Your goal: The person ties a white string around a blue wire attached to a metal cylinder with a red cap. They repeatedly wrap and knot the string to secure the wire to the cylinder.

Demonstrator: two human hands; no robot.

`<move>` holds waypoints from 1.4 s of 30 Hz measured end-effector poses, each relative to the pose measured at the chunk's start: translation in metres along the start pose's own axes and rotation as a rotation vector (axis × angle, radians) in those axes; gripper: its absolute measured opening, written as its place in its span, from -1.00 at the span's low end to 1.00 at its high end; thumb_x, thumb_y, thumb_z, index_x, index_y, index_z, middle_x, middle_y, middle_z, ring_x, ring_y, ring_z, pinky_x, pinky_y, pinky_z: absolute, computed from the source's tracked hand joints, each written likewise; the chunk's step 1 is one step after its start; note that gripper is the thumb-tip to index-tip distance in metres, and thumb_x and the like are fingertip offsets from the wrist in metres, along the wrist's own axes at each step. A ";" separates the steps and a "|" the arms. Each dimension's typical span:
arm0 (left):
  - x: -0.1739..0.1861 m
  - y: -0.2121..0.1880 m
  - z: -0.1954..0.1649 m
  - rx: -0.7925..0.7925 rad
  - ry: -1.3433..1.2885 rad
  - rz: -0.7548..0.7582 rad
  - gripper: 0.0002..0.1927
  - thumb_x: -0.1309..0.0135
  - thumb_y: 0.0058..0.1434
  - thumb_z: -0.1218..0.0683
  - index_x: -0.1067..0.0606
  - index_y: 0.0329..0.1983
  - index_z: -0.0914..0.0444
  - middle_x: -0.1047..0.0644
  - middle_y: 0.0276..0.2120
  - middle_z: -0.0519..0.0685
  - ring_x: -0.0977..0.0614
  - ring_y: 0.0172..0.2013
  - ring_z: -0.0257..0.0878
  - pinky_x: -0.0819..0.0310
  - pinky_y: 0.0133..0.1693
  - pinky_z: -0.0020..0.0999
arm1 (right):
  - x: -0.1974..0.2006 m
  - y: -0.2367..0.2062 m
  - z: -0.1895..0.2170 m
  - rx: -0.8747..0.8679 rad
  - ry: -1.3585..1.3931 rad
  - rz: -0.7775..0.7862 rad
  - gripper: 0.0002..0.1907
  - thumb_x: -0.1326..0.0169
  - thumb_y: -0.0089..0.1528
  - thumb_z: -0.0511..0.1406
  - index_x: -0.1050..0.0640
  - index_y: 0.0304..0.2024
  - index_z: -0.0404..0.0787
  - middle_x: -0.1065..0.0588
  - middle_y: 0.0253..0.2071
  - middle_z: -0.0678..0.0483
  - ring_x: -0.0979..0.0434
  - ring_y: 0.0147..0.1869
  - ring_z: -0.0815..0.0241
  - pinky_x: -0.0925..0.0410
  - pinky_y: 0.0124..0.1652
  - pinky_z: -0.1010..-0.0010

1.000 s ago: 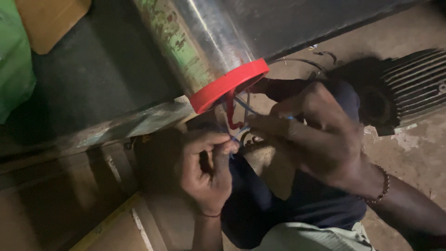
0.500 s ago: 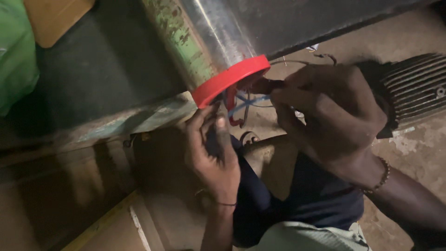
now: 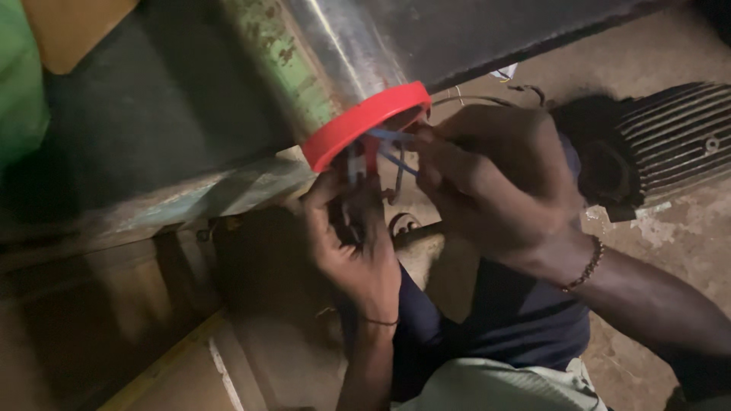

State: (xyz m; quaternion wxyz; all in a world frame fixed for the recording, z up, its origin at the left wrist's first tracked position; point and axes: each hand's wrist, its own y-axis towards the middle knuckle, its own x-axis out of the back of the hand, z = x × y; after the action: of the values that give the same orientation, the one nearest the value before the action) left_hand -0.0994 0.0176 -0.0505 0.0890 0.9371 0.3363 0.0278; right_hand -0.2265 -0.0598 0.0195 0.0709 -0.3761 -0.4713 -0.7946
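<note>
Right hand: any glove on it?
No: the right hand is bare, with only a beaded bracelet at the wrist, fingers pinching blue wires under the red ring.

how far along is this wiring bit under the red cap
Looks done: the red cap sits on the end of the metal cylinder. In hand: the right hand pinches the blue wires just under the cap, and the left hand grips a small part below. Left: the wires hang loose, apparently not yet joined.

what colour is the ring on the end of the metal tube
Red ring, seen in the head view, on the shiny metal tube.
</note>
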 end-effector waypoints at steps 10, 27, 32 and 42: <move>0.005 0.000 -0.011 -0.145 0.202 0.044 -0.75 -0.05 0.49 0.26 -0.39 0.18 0.39 -0.49 -0.03 0.05 -0.64 -0.10 -0.26 -0.61 -0.07 -0.39 | 0.002 -0.010 -0.004 -0.181 0.112 -0.032 -0.70 -0.37 0.23 -0.52 -0.59 -0.04 -0.22 -0.46 -0.06 0.02 -0.55 -0.09 0.20 -0.45 -0.25 0.45; -0.019 -0.004 -0.013 -0.414 0.509 0.066 -0.67 0.00 0.34 0.29 -0.47 0.16 0.34 -0.54 0.12 0.12 -0.58 0.11 0.08 -0.51 0.13 -0.11 | -0.025 -0.005 -0.009 -0.046 0.074 -0.119 -0.71 -0.40 0.26 -0.46 -0.63 0.01 -0.23 -0.50 -0.11 0.03 -0.63 -0.12 0.18 -0.51 -0.25 0.40; -0.020 -0.004 -0.011 -0.358 0.447 0.014 -0.77 -0.02 0.43 0.30 -0.48 0.12 0.34 -0.57 0.07 0.09 -0.61 0.02 0.00 -0.54 0.07 -0.20 | -0.033 -0.003 -0.009 -0.020 0.054 -0.130 -0.76 -0.40 0.30 -0.42 -0.62 -0.04 -0.24 -0.49 -0.08 0.02 -0.65 -0.12 0.19 -0.53 -0.22 0.36; -0.026 -0.002 -0.015 -0.365 0.458 0.018 -0.77 -0.01 0.46 0.22 -0.48 0.15 0.35 -0.55 0.03 0.11 -0.59 0.03 0.05 -0.51 0.09 -0.13 | -0.033 -0.003 -0.011 0.052 -0.031 -0.127 -0.74 -0.39 0.24 -0.41 -0.63 -0.05 -0.26 -0.46 -0.10 0.01 -0.59 -0.18 0.22 -0.47 -0.31 0.37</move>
State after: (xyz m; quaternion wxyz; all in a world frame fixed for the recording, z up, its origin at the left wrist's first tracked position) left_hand -0.1220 0.0052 -0.0359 0.1778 0.8779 0.3287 0.2994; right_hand -0.2104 -0.0752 -0.0080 0.0227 -0.3559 -0.5156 -0.7791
